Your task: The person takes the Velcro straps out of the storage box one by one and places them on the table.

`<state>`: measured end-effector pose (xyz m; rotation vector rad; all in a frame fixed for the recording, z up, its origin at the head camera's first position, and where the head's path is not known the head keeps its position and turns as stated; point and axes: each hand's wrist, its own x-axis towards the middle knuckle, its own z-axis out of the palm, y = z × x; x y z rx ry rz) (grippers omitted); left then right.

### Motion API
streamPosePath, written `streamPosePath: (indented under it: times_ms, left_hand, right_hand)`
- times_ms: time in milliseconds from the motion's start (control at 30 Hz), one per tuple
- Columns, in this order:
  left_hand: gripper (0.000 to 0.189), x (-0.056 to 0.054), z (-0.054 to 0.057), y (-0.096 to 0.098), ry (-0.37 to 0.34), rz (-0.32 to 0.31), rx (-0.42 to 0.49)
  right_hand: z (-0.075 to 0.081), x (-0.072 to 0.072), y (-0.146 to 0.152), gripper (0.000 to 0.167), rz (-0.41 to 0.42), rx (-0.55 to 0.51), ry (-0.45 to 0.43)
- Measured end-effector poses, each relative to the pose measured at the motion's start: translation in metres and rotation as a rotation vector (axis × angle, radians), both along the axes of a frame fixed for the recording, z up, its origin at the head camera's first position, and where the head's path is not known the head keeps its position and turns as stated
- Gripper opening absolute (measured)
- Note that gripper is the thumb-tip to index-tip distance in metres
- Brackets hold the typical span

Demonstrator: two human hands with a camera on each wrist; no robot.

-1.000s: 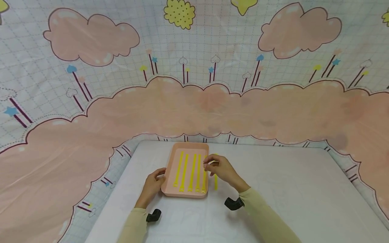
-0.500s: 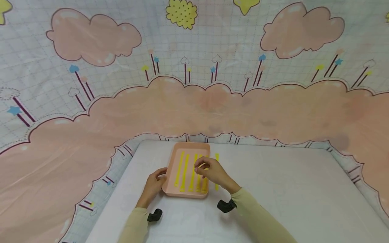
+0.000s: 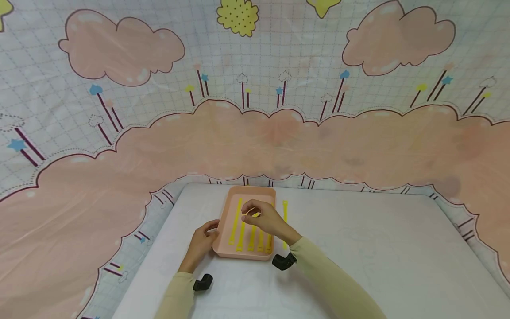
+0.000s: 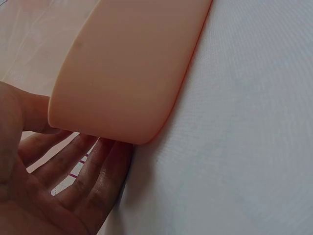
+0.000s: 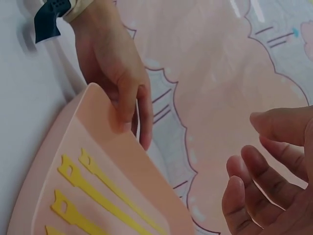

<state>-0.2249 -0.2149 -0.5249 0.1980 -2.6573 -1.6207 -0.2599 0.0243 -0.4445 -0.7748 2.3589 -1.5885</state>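
Observation:
A pink rectangular tray (image 3: 239,255) holds several yellow cable ties (image 3: 235,223) laid lengthwise side by side. My left hand (image 3: 201,245) grips the tray's left side, thumb over the rim and fingers on the outside, as the right wrist view shows. Over the tray hovers my right hand (image 3: 264,217), its fingers loosely bent and nothing between them; it hides the upper parts of some ties. In the right wrist view, notched, slotted ends of the cable ties (image 5: 93,193) show. Another yellow cable tie (image 3: 285,210) lies on the table just right of the tray, partly behind my right wrist.
The white table (image 3: 378,248) extends far to the right of the tray. Behind it hangs a patterned cloth (image 3: 279,137) with clouds and stars. Each wrist carries a black camera mount, the right mount (image 3: 283,262) close to the tray's near right corner.
My right hand has moved left across the tray, from its right edge to above its middle, and the loose tie shows more. My left hand stays at the tray's side.

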Motion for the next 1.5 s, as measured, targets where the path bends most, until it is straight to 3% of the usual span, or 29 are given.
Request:
streamPosePath:
  times_ms: [267,567,1133,1500]
  left_hand:
    - [0.042,-0.002,-0.004,-0.002,0.009,-0.008,0.017]
    - [0.042,-0.001,-0.002,-0.002,-0.009,-0.004,0.038]
    - [0.041,0.002,0.001,0.001,-0.012,0.004,0.006]
    - [0.040,0.000,0.000,0.001,-0.016,0.006,0.007]
  right_hand:
    - [0.002,-0.006,-0.015,0.023,0.004,0.045,0.058]
    - [0.004,-0.012,-0.029,0.019,-0.007,0.100,0.082]
    - [-0.011,-0.029,-0.049,0.023,0.058,0.456,0.327]
    - [-0.026,-0.041,-0.055,0.024,0.159,0.736,0.530]
